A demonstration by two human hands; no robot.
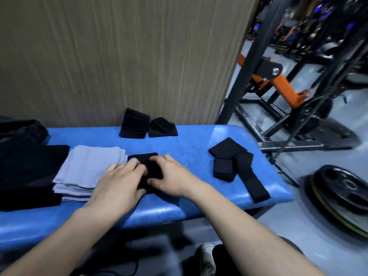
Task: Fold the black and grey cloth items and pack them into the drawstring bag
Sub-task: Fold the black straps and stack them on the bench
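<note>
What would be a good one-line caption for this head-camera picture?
Both hands, left and right, press a small black cloth on a blue bench, beside a folded grey towel.

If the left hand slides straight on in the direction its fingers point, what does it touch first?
Likely the right hand: the left hand points right and away across the black cloth that both press, with fingertips nearly meeting. Depth is unclear.
</note>
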